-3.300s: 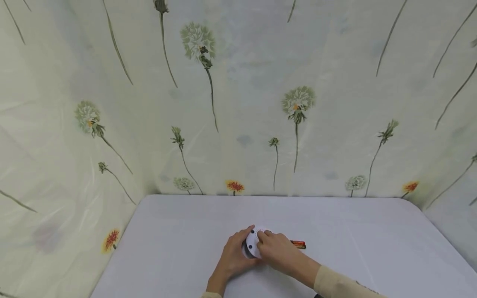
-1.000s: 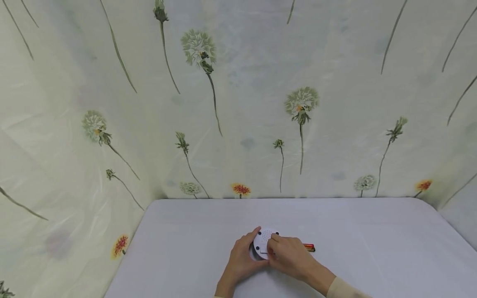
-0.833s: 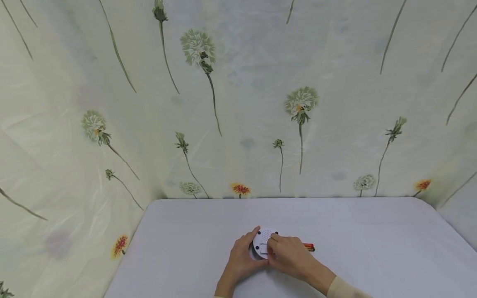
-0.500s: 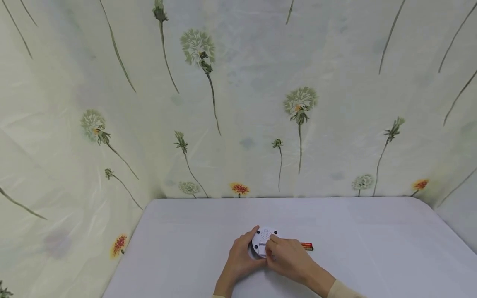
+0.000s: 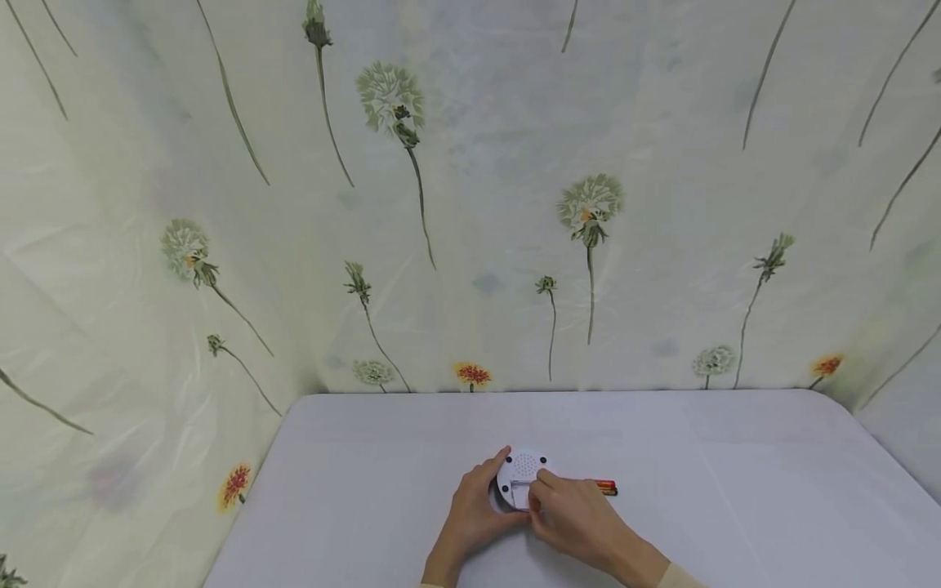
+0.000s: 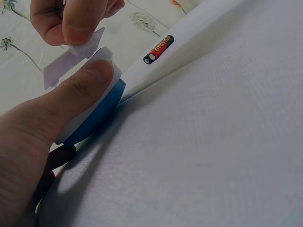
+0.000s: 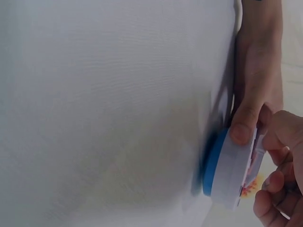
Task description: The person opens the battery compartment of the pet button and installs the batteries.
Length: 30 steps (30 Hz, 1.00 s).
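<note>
A round white device (image 5: 525, 463) lies with its perforated face and black feet up. The wrist views show a blue band (image 7: 214, 163) around its lower side, next to the tabletop. My left hand (image 5: 474, 504) grips its rim, thumb on the near side and fingers around the far left. Between thumb and fingers my right hand (image 5: 577, 512) pinches a thin white battery cover (image 6: 63, 68), which stands tilted up from the device in the left wrist view. My right fingers partly hide the compartment beneath it.
Red and black batteries (image 5: 606, 484) lie on the white-covered table (image 5: 353, 482) just beyond my right hand, partly hidden by it. A dandelion-patterned curtain (image 5: 470, 204) rises behind the table's far edge.
The right hand first worked on the device's face; the cover has since tilted up out of its place, pinched by those fingers. My left hand keeps its grip on the rim.
</note>
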Motion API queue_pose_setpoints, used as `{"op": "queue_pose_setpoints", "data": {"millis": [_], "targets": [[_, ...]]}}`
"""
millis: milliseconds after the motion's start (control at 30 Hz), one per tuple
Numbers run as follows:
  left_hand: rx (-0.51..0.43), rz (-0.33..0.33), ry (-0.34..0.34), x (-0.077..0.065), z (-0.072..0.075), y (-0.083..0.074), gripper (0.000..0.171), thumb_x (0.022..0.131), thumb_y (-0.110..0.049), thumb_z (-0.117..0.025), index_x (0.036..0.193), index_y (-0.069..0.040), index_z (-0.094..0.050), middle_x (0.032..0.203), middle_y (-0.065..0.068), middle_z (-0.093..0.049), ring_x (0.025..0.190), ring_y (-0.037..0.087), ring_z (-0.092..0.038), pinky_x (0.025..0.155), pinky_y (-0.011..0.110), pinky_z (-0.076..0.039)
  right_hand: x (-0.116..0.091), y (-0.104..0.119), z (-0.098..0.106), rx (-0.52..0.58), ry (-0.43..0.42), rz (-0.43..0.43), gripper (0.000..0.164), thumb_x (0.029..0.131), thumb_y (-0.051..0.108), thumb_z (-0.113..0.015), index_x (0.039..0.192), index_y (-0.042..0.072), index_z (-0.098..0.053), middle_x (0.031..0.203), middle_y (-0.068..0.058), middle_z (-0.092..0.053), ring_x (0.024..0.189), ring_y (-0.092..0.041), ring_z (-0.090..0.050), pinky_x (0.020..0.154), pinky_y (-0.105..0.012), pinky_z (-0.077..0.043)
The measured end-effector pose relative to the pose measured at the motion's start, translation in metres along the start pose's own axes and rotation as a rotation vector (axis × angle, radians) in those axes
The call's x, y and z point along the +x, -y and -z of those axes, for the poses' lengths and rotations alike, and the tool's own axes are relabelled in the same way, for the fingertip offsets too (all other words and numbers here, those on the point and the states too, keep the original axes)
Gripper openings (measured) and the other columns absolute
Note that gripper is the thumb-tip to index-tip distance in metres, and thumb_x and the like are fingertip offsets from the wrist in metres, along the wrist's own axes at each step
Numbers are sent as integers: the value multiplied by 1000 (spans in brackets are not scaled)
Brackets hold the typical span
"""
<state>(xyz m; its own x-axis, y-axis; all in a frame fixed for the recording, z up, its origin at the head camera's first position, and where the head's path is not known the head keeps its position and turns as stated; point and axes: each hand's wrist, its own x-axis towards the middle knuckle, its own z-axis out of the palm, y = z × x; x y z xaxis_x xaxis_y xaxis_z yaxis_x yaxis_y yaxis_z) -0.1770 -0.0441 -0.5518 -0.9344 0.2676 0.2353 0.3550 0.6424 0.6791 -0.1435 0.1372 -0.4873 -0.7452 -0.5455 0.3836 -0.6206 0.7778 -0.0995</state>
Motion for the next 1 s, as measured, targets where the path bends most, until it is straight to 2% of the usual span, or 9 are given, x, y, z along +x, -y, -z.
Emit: {"op": "queue_pose_setpoints", "data": {"millis": [300,400,633,1000], "targets": [[-22,40,18,1,-1,-2,94,62,-44,-85,143,-28,-41,135,-1,-56,119,21,-54,97,45,-43,-5,3,4,8,65,0,12,76,24,-71,74,20,-59,73,12,-49,55,4,-32,47,-13,-29],[-24,53,19,1,-1,-3,93,62,-42,-85,143,-28,-41,135,-1,-56,119,23,-54,97,47,-43,-7,3,3,-9,37,15,14,75,24,-71,74,20,-58,72,13,-47,54,4,-30,46,-12,-28],[-15,50,26,1,-2,-2,94,62,-42,-85,144,-28,-40,137,-1,-55,120,22,-53,98,45,-42,-12,3,-1,-65,-106,69,20,67,23,-74,68,22,-54,69,14,-44,53,6,-28,44,-11,-22],[-16,31,19,0,1,-4,94,63,-42,-85,144,-27,-40,136,-1,-56,120,19,-53,99,42,-43,-16,5,2,-67,-120,78,21,65,22,-75,69,22,-54,69,14,-45,54,6,-29,45,-10,-24]]}}
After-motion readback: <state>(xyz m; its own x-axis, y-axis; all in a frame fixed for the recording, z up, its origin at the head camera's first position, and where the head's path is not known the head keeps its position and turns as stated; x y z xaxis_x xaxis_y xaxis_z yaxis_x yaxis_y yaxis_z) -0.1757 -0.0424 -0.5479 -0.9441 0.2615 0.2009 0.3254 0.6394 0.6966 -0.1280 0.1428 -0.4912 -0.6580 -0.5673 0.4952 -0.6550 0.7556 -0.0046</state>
